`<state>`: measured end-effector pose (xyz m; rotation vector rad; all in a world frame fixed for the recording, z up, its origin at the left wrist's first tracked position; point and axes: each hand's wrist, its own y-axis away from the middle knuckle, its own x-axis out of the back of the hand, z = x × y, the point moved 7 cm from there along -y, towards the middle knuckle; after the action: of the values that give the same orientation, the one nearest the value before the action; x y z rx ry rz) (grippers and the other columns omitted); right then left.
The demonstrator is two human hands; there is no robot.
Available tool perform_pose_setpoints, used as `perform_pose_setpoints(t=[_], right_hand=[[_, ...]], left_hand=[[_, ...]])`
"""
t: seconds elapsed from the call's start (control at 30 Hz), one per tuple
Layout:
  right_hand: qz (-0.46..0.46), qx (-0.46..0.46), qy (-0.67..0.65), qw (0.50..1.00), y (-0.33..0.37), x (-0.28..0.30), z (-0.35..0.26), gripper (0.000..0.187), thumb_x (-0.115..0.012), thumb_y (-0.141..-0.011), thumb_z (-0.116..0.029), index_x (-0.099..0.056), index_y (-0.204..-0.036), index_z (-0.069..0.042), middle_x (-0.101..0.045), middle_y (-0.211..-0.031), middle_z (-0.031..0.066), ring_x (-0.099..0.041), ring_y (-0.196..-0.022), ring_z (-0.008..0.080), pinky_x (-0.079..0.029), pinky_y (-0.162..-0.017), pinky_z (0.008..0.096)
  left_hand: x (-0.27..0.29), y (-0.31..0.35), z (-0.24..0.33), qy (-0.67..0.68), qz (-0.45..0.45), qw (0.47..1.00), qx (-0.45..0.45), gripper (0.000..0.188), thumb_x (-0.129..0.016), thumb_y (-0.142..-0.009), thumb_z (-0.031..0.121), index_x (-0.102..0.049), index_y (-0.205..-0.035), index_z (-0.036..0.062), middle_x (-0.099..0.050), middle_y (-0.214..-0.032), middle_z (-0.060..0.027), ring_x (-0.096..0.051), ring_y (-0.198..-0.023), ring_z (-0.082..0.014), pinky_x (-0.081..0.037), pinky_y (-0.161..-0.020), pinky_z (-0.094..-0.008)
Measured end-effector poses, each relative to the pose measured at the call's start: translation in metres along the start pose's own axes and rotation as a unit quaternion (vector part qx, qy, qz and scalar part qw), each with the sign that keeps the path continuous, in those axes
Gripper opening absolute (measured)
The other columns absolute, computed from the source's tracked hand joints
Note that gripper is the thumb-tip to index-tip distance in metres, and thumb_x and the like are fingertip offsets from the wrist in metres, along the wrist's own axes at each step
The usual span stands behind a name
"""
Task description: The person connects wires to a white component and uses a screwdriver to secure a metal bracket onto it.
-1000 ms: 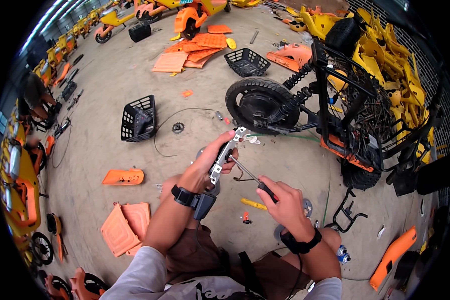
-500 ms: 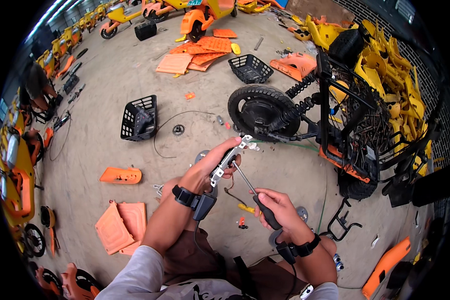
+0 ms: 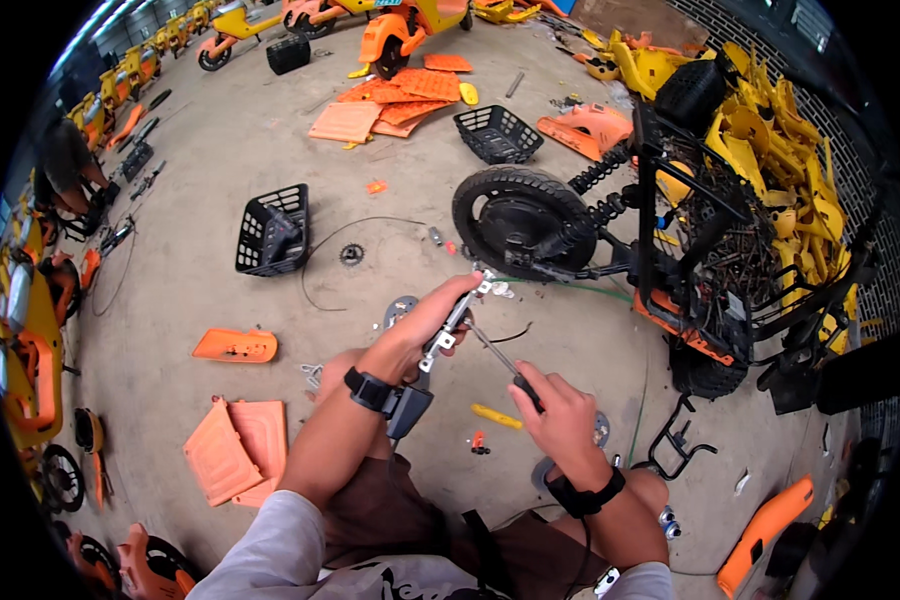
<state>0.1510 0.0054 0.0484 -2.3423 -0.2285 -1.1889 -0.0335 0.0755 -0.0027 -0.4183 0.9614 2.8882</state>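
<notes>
In front of my knees, my left hand (image 3: 440, 318) is closed round a silver metal bracket (image 3: 446, 340) with square tabs and holes; a dark part sits behind it, mostly hidden by my fingers. My right hand (image 3: 562, 415) grips the dark handle of a screwdriver (image 3: 500, 355). Its shaft points up and left, and the tip meets the bracket's side near my left fingers. Whether the tip sits in a screw cannot be made out. Past my right hand, a dark cable (image 3: 513, 334) curves near the shaft.
A stripped scooter frame with a black wheel (image 3: 523, 222) lies to the right. Black baskets (image 3: 273, 230), orange panels (image 3: 238, 450) and a sprocket (image 3: 352, 254) are scattered on the floor. Yellow body parts (image 3: 800, 190) are heaped at the far right. Another person (image 3: 68, 165) bends at the far left.
My right hand has turned over, its back now facing up round the screwdriver handle. The dark cable below the bracket has shifted to the right. My left hand keeps holding the bracket.
</notes>
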Motion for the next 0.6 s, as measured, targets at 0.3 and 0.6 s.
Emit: perform_pose_setpoints(t=[0.3,0.6], right_hand=[[-0.191,-0.270,-0.391,0.859,0.012,-0.031,0.037,0.031,-0.060,-0.096,-0.027,-0.063,-0.119,-0.007,-0.065,-0.074,0.0094,-0.055,-0.048,0.0128,-0.044,-0.044,0.0268],[-0.228,-0.280,-0.415,0.835,0.007,-0.037,0.031,0.030,-0.059,-0.097,-0.024,-0.062,-0.119,-0.002,-0.067,-0.076,0.0080,-0.057,-0.051,0.0125,-0.044,-0.047,0.0236]], left_hand=[[-0.011,0.008,0.006,-0.047,-0.027,0.998,0.026,0.045,-0.052,-0.092,0.056,-0.052,-0.099,0.0123,-0.049,-0.065,0.0004,-0.043,-0.048,-0.0066,-0.031,-0.040,-0.0237],[-0.002,0.014,0.020,-0.079,0.012,0.988,-0.135,0.043,-0.056,-0.088,0.057,-0.059,-0.089,0.0132,-0.050,-0.073,0.0012,-0.043,-0.060,-0.0084,-0.034,-0.053,-0.0260]])
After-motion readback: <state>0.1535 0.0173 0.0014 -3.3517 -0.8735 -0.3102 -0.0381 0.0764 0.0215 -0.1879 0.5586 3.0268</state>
